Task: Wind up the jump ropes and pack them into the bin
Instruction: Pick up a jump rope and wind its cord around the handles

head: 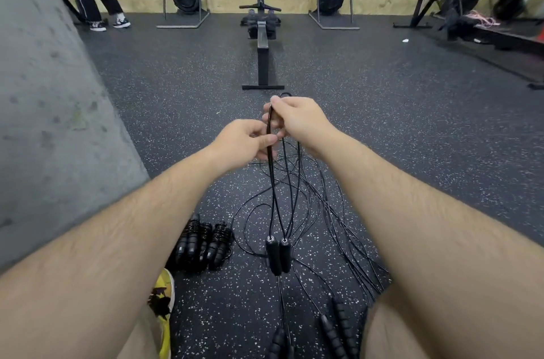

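Left hand (247, 139) and right hand (297, 118), fingers curled, pinch a doubled black jump rope (272, 185); its two handles (278, 255) dangle below them. Loose ropes (340, 314) sprawl on the floor beneath the hands, so the hanging strands could snag there and tangle.

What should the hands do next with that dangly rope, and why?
Probably start coiling the folded cord around its two handles. Both the left hand and right hand pinch it, the handles hang side by side, and the finished bundles nearby are wrapped that way.
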Available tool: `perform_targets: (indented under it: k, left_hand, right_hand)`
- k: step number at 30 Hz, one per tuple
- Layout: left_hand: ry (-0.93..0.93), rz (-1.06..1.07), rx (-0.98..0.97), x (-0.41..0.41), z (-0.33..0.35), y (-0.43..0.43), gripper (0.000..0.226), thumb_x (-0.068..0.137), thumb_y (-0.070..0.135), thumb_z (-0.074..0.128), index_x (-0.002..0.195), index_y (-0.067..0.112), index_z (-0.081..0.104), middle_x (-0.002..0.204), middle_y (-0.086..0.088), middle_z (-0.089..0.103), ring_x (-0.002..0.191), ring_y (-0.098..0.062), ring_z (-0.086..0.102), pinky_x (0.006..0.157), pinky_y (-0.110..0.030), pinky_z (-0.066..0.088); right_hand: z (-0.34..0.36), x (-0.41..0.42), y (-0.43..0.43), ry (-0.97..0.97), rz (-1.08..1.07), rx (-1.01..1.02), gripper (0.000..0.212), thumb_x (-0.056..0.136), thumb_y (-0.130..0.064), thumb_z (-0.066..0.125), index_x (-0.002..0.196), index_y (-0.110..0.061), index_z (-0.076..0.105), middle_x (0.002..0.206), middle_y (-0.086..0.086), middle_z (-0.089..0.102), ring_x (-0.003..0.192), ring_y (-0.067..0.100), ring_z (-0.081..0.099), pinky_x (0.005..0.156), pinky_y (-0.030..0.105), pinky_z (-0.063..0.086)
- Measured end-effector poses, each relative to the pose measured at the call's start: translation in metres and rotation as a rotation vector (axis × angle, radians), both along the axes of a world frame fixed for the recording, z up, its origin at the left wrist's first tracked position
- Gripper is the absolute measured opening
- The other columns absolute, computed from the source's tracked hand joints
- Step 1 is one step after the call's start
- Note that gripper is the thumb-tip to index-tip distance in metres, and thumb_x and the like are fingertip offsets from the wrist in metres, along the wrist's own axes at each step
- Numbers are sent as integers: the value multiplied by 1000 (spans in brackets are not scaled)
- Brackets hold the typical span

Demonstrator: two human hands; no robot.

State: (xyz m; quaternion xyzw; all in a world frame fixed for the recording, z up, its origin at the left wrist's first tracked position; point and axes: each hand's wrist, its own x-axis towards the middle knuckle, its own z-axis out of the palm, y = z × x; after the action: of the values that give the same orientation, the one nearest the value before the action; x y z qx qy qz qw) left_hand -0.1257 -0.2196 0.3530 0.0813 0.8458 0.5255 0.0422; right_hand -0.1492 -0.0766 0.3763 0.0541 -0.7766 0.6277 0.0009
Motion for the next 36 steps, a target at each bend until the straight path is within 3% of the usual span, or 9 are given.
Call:
perform_targets:
  k: [6,9,13,18,21,25,28,31,36]
  left_hand:
    - [183,142,-120,-9,16,-8,32,98,24,65,88,-6,63,78,-12,68,64,-22,70,47,-21,42]
    - [221,139,-113,-17,19,-9,31,95,30,68,87,-1,69,87,-26,69,66,-20,58,66,-39,54]
    - [232,181,-41,-14,20,-8,29,96,34,64,91,7,73,86,-18,70,69,-17,52,69,-37,49]
    - [20,58,-97,-9,13,-7,27,91,-2,52,103,12,72,92,-1,71,81,-13,64,64,-22,50]
    - [-81,-95,-254,-7,0,-12,11,91,9,69,95,18,72,96,-1,75,86,-16,65,79,-32,55]
    - [-22,-79,-212,-8,-7,-13,19,91,26,76,78,12,70,80,-6,74,71,-14,64,80,-39,56]
    - [49,-11,-154,-6,-2,-10,20,94,17,71,75,11,69,72,-1,70,64,-8,65,68,-26,53]
    - [130,43,-151,-3,7,-6,18,97,17,68,86,5,73,72,-5,69,58,-4,61,52,-12,44]
    - [193,40,-93,-4,10,-1,19,97,21,67,92,5,76,83,-13,75,64,-11,65,64,-21,52]
  right_hand:
    - [-11,5,7,-127,216,359,27,78,6,60,98,-8,70,99,11,71,71,20,59,63,31,51]
    - [-16,9,3,-103,260,323,4,85,-8,74,88,-9,71,79,4,67,59,10,57,59,22,51]
    - [-15,3,1,-18,177,327,31,92,-18,71,63,-18,61,63,2,64,51,14,59,58,23,49]
    - [-9,2,6,32,69,224,28,91,-18,72,83,8,66,69,10,67,52,14,60,54,24,53]
    - [-8,1,10,59,47,169,35,92,-14,71,94,20,61,79,13,70,55,13,60,60,30,58]
    - [-3,3,14,37,49,111,31,95,-14,68,87,16,62,79,18,69,63,16,62,60,28,58]
    - [-2,3,19,-60,102,11,9,96,-1,58,89,3,63,86,20,66,69,20,62,58,27,56]
    - [-12,2,28,-150,252,223,19,81,7,63,96,-3,70,100,20,72,74,22,64,72,34,57]
    - [-25,10,22,-110,291,465,15,84,-14,80,86,-4,69,82,12,72,59,13,62,61,26,55]
